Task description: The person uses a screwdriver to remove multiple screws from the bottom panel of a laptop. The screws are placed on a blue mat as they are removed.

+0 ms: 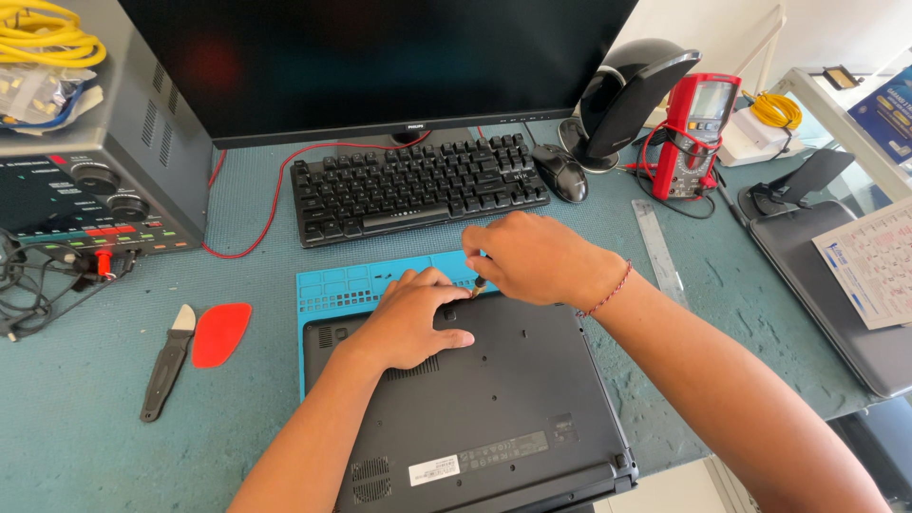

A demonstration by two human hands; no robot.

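Right then, a dark grey laptop (494, 408) lay flipped on its lid, underside up, with vent slots, small screw holes and a white sticker near the front edge. It sat on a blue mat (347, 285) on the green bench (85, 418), just in front of the black keyboard (418, 185). The left hand (410, 321) pressed flat on the back left part of the base, fingers curled loosely and spread over the plastic, gripping nothing. The right hand (537, 258) hovered over the back edge, fingers pinched shut around a small screwdriver (478, 281), of which only the dark lower end showed under the knuckles. That tool stood nearly upright, long axis running down with a slight lean, tip meeting the base just beside the left fingertips. The laptop's long side ran across the bench, tilted a little, its front corner reaching toward the bench edge. Off to the left, well apart, lay a red pick (220, 332) and a black-handled pry tool (169, 361) side by side.
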